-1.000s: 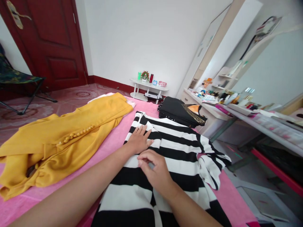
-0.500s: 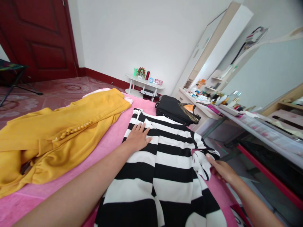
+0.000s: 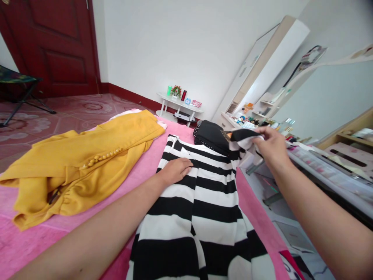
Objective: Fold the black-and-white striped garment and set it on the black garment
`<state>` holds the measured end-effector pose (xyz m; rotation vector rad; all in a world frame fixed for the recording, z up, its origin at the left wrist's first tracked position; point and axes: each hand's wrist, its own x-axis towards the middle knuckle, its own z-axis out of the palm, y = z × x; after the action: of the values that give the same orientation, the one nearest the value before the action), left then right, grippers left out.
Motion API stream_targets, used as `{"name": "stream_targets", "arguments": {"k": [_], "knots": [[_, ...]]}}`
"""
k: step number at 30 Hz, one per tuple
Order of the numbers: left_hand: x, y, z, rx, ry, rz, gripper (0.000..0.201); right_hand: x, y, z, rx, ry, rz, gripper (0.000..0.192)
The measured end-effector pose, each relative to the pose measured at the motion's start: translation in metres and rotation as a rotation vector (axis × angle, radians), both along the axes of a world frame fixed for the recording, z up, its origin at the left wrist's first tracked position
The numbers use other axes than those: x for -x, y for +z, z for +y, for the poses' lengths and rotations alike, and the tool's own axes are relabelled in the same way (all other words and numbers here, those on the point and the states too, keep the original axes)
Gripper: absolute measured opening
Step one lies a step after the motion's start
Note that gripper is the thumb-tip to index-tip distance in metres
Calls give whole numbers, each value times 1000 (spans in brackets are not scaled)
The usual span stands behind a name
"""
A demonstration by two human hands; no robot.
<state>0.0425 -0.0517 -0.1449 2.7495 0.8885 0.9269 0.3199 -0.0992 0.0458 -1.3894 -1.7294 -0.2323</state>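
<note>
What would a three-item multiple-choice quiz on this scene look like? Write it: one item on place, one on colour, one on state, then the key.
1. Where does the yellow jacket lie?
A. left of the striped garment
B. on the folding chair
C. under the black garment

2. What colour is the bed cover?
A. green
B. pink
C. grey

3. What is the right hand doing?
A. lying flat on the bed
B. touching the door
C. holding a lifted part of the striped garment

Key: 1 A, the jacket is spread on the cover's left side. 2 B, pink shows between the garments. 3 C, its fingers pinch striped cloth raised off the bed, while the left hand presses flat on the garment.
</note>
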Motion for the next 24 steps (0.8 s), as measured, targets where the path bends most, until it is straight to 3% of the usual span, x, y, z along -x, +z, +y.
{"name": "stream_targets", "arguments": {"k": [3,6,8,10,13,15,17,19,22,24], "knots": [[4,13,-15,-187,-173,-13,32,79,29,-19,100,248,-75,51],[4,23,-26,-309,-210,27,31,116,19,-53,220,360,-95,44],[3,25,-29,-307,-187,22,29,104,-9,-72,321,303,-87,36],[2,24,-27,-261,-118,-3,28,71,-46,-89,442,171,-86,35],[-1,18,-22,-168,32,-13,43,14,-97,-120,630,-49,-110,47],[-3,11,-17,-98,125,18,46,-13,-120,-147,769,-177,-76,55],[-5,4,-13,-29,187,59,44,-24,-134,-174,895,-235,7,57],[-7,0,-10,16,213,86,42,-22,-143,-196,967,-179,126,54],[-8,-1,-7,30,218,97,38,-7,-153,-217,947,-77,297,52],[-8,0,-5,30,224,99,38,4,-156,-222,912,-99,351,58]]}}
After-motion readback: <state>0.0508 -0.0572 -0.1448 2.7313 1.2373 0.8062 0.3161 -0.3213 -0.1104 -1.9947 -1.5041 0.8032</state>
